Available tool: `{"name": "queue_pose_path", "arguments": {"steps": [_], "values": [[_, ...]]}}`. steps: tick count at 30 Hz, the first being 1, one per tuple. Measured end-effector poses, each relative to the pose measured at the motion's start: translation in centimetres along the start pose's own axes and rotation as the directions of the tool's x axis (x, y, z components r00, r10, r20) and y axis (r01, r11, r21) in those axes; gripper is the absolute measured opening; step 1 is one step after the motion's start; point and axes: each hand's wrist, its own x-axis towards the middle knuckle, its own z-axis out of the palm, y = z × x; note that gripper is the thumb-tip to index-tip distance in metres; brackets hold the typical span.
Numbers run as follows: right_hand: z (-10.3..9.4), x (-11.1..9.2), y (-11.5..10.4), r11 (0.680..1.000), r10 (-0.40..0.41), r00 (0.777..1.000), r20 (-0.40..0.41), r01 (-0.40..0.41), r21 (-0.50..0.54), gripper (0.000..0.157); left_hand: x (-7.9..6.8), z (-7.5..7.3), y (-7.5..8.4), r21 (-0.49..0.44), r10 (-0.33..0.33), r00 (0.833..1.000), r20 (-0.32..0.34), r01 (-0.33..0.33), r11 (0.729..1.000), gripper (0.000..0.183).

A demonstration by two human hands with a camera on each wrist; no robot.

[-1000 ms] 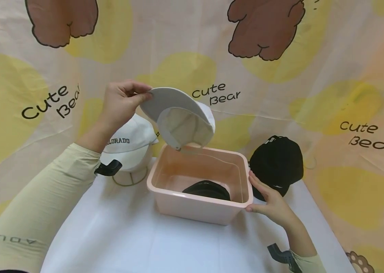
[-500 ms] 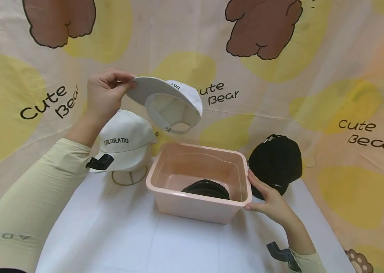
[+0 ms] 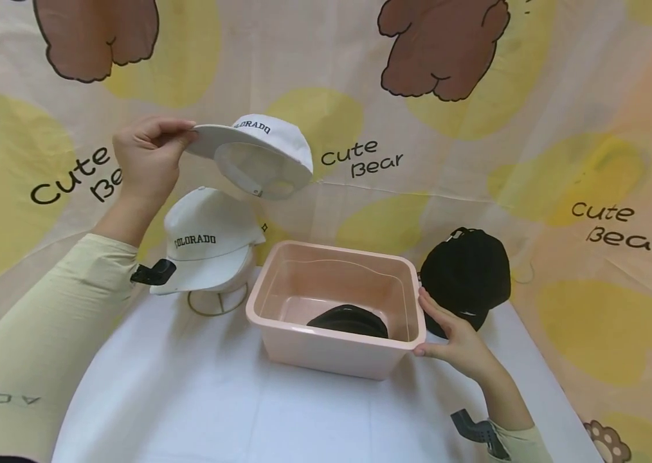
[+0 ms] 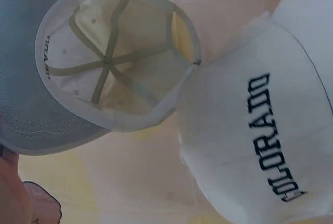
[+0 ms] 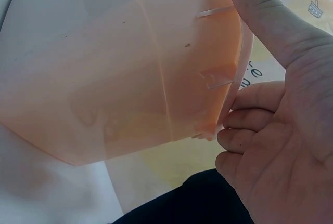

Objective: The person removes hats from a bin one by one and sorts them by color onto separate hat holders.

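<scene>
My left hand [image 3: 149, 161] pinches the brim of a white baseball cap [image 3: 280, 138] between thumb and fingers, holding it in the air above the left side. Its hollow inside [image 4: 112, 57] faces the left wrist camera. Just below it, a second white COLORADO cap [image 3: 210, 225] sits on a wire stand [image 3: 218, 302]. My right hand [image 3: 459, 341] holds the right end of a pink plastic bin [image 3: 326, 354], thumb at the front corner and fingers along the rim. Inside the bin lies a black curved thing [image 3: 352, 321], partly hidden by the front wall.
A black cap [image 3: 467, 276] stands right behind my right hand, beside the bin. The white table [image 3: 216, 399] carries everything. A cloth backdrop [image 3: 314, 38] with bears and lettering hangs close behind.
My left hand has moved left and up with the white cap, from over the bin to above the stand's cap, whose front now shows fully. My right hand stays at the bin.
</scene>
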Motion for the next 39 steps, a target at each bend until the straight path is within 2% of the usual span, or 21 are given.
{"name": "queue_pose_path", "arguments": {"steps": [7,14,21,29,33,39], "values": [[-0.1,0.1,0.1,1.0,-0.009,1.0,0.013,0.009,0.001,0.105,-0.6,-1.6,-1.5,0.079,0.01,0.998,-0.07,-0.005,0.997,0.004],[0.0,0.0,0.0,1.0,-0.024,1.0,0.009,0.024,0.018,0.104,-1.7,-3.3,-3.2,0.152,0.05,0.993,-0.107,-0.033,0.988,0.005],[0.2,0.0,0.0,0.999,-0.03,1.0,0.005,0.03,0.016,0.102,-3.3,-4.8,-4.0,0.162,0.142,0.985,-0.094,-0.125,0.979,0.004],[0.1,0.0,0.1,1.0,-0.028,1.0,-0.001,0.028,0.01,0.103,-5.5,-6.3,-4.5,0.145,0.195,0.978,-0.074,-0.183,0.972,0.006],[0.1,0.1,0.1,0.999,-0.033,0.999,-0.002,0.033,0.01,0.103,-6.5,-7.2,-5.0,0.125,0.19,0.981,-0.039,-0.184,0.975,0.004],[0.2,0.1,0.0,1.0,-0.027,1.0,-0.001,0.027,0.014,0.104,-7.9,-9.3,-7.5,0.111,0.125,0.991,0.038,-0.129,0.985,0.007]]}}
